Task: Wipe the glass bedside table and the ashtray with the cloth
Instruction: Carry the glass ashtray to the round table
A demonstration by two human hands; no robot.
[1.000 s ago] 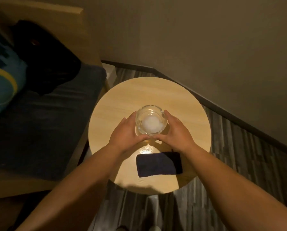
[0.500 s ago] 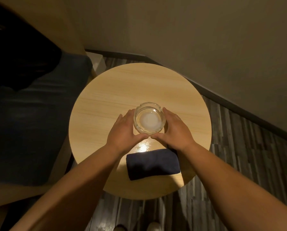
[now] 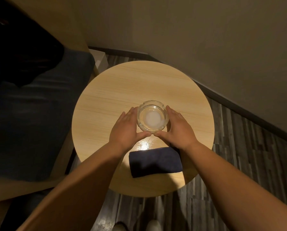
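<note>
Centrally, both hands' curled fingers (image 3: 173, 114) cup the ashtray (image 3: 152, 116); cloth (image 3: 155, 161) lies near the table's (image 3: 106, 90) front edge.

Bare forearms, no sleeves visible; left hand (image 3: 125, 129), right hand (image 3: 179, 129) ungloved; possibly pale shoes (image 3: 153, 225) below.

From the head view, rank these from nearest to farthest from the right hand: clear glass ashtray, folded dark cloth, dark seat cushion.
1. Clear glass ashtray: against the right hand, on its left.
2. Folded dark cloth: under the wrist, nearer the person.
3. Dark seat cushion: far left, off the table.

head view, steeply downward, close above round table (image 3: 106, 104)
</note>
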